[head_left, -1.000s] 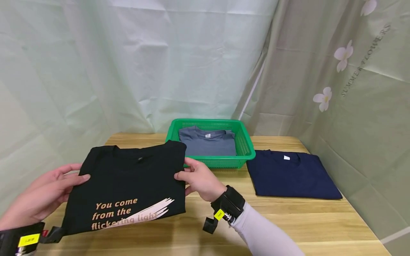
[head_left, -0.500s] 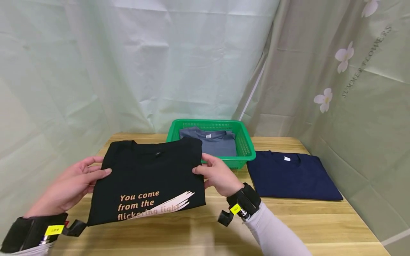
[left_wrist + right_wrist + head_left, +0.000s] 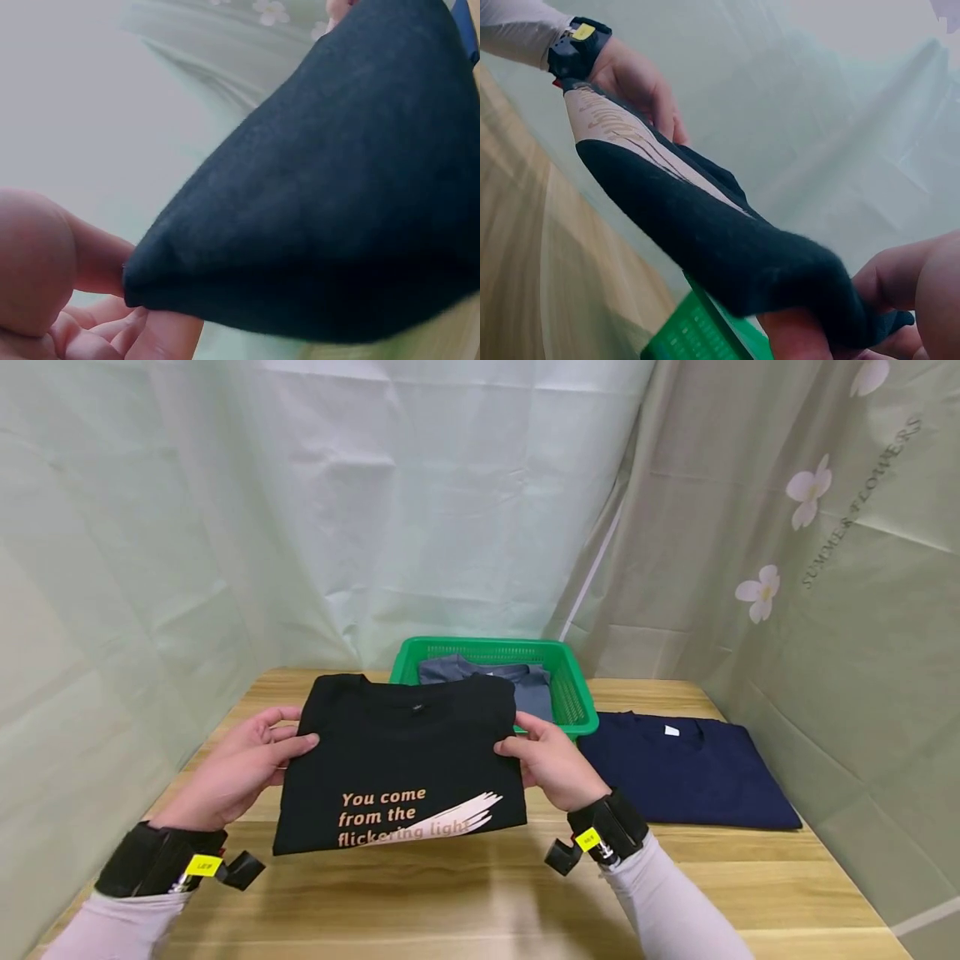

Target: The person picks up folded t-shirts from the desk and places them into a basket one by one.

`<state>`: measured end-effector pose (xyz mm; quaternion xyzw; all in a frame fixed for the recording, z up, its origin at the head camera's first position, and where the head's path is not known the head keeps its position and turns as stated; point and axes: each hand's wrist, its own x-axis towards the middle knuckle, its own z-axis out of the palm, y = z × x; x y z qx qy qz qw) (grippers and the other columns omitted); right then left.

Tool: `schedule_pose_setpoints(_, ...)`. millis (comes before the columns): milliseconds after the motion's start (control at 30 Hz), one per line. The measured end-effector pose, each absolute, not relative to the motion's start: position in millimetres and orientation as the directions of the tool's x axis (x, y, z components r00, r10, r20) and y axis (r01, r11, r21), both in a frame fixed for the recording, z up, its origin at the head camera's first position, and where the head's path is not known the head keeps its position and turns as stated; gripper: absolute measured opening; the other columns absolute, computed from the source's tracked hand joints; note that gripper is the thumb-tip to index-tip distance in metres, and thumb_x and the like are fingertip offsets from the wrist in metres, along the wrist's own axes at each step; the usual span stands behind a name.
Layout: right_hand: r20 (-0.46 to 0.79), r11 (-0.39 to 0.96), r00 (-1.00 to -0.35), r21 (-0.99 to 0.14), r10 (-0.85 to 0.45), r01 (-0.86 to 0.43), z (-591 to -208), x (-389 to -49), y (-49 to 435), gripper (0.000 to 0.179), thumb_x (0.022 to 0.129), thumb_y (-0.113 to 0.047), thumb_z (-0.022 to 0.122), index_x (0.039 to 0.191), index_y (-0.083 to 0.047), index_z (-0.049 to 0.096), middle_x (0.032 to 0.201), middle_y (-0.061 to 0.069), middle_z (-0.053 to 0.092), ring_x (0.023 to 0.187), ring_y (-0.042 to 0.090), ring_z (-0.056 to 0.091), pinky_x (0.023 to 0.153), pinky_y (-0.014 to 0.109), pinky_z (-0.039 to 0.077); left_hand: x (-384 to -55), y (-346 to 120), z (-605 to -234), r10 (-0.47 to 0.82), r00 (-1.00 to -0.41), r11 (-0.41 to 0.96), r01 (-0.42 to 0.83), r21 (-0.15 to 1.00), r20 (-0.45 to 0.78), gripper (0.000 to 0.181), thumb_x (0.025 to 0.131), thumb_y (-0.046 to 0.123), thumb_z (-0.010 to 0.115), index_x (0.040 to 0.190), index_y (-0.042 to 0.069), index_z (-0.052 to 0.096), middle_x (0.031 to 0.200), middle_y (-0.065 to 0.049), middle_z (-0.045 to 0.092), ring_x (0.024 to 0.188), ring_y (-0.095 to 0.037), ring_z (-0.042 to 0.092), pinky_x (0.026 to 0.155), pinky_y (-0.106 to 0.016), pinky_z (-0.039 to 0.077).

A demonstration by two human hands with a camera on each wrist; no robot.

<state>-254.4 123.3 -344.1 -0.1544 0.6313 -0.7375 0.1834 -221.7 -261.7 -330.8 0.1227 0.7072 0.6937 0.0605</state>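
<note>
A folded black T-shirt [image 3: 405, 743] with tan lettering and a white brush stroke is held up above the table between both hands. My left hand [image 3: 243, 768] pinches its left edge, thumb on the front and fingers behind. On the opposite edge my right hand [image 3: 555, 764] pinches the cloth the same way. In the left wrist view the black T-shirt [image 3: 322, 180] is caught between thumb and fingers at its corner. The right wrist view shows the T-shirt [image 3: 705, 232] sagging a little between the hands. Behind it, partly covered, stands a green basket [image 3: 573, 693] with a folded grey T-shirt [image 3: 534, 693] inside.
A folded navy T-shirt [image 3: 690, 777] lies flat on the right of the wooden table [image 3: 420, 910], beside the basket. Pale curtains [image 3: 450, 510] hang close behind the table and along both sides.
Both hands have carried the black T-shirt to the right and slightly farther away, so that it now covers part of the basket and the grey T-shirt. The basket and navy T-shirt have stayed put.
</note>
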Motion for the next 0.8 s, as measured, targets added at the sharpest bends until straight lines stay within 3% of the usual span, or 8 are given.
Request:
schedule_pose_setpoints(333, -0.017, -0.127, -0.910, -0.989, -0.414, 0.076, -346, -257, 152, 0.056, 0.096, -0.001, 0.057, 0.148, -0.009, 0.039, 0.126, 0.015, 0.060, 0.102, 0.035, 0.062, 0.080, 0.046, 0.056, -236, -236, -332, 0.292, -0.954, 0.038, 0.087, 0.995, 0.072, 0.034, 0.101, 0.002, 0.057, 0.127, 0.002, 0.036, 0.103, -0.012, 0.068, 0.085, -0.031, 0.067, 0.067, -0.036, 0.059)
schedule_pose_setpoints(467, -0.028, -0.090, -0.926, -0.994, -0.377, 0.066, -347, -258, 161, 0.060, 0.095, -0.001, 0.058, 0.150, -0.009, 0.035, 0.124, 0.014, 0.062, 0.084, 0.024, 0.066, 0.077, 0.039, 0.058, -242, -229, -333, 0.306, -0.950, 0.031, 0.084, 0.996, 0.070, 0.035, 0.101, 0.001, 0.057, 0.127, 0.000, 0.034, 0.102, -0.013, 0.067, 0.084, -0.030, 0.066, 0.066, -0.035, 0.059)
schedule_pose_setpoints(567, -0.031, -0.084, -0.933, -0.994, -0.358, 0.065, -348, -259, 166, 0.059, 0.095, 0.000, 0.058, 0.149, -0.009, 0.038, 0.123, 0.014, 0.063, 0.081, 0.021, 0.065, 0.075, 0.036, 0.058, -246, -223, -334, 0.306, -0.950, 0.027, 0.078, 0.997, 0.066, 0.037, 0.100, 0.002, 0.058, 0.129, 0.000, 0.035, 0.104, -0.014, 0.067, 0.085, -0.031, 0.066, 0.068, -0.035, 0.059)
schedule_pose_setpoints(700, -0.030, -0.090, -0.937, -0.994, -0.349, 0.065, -349, -263, 172, 0.053, 0.095, 0.001, 0.055, 0.146, -0.008, 0.043, 0.124, 0.015, 0.062, 0.098, 0.030, 0.064, 0.076, 0.038, 0.058, -253, -216, -336, 0.311, -0.949, 0.000, 0.058, 0.998, 0.055, 0.042, 0.100, 0.004, 0.059, 0.133, 0.000, 0.034, 0.108, -0.016, 0.066, 0.089, -0.032, 0.066, 0.071, -0.037, 0.059)
schedule_pose_setpoints(800, -0.037, -0.070, -0.943, -0.996, -0.331, 0.063, -349, -265, 177, 0.057, 0.096, 0.001, 0.055, 0.149, -0.008, 0.038, 0.127, 0.013, 0.060, 0.101, 0.030, 0.063, 0.074, 0.034, 0.058, -257, -212, -338, 0.324, -0.945, -0.014, 0.046, 0.999, 0.048, 0.048, 0.100, 0.004, 0.060, 0.137, -0.001, 0.032, 0.112, -0.018, 0.065, 0.093, -0.034, 0.065, 0.073, -0.038, 0.059)
